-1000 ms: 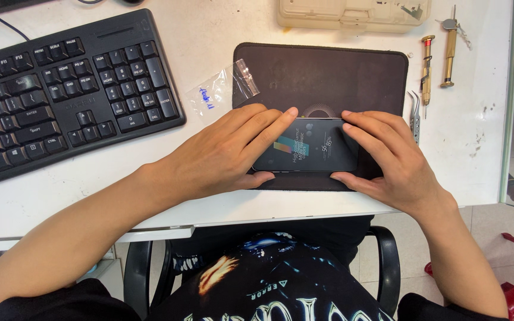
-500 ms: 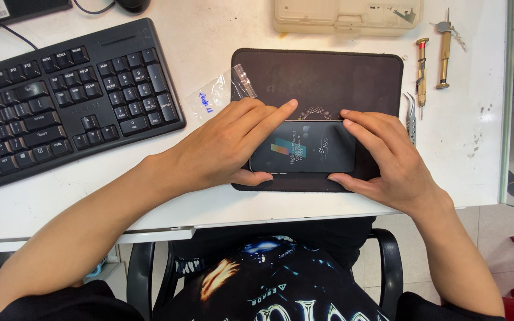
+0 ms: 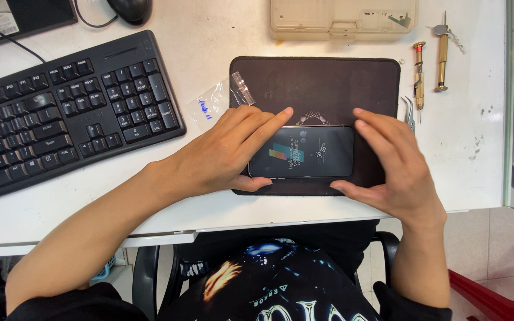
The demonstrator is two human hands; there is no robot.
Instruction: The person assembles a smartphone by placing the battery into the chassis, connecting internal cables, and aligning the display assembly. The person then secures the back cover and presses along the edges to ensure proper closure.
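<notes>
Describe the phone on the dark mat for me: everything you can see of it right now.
The phone is a dark, glossy rectangular slab with rounded corners, lying flat and lengthwise across the lower middle of the dark mat. Its face is up, showing a coloured graphic and pale printing that may be a film or a lit screen; I cannot tell which. The left hand covers its left end, fingers along the top edge and thumb at the bottom edge. The right hand cups its right end; contact there is unclear.
</notes>
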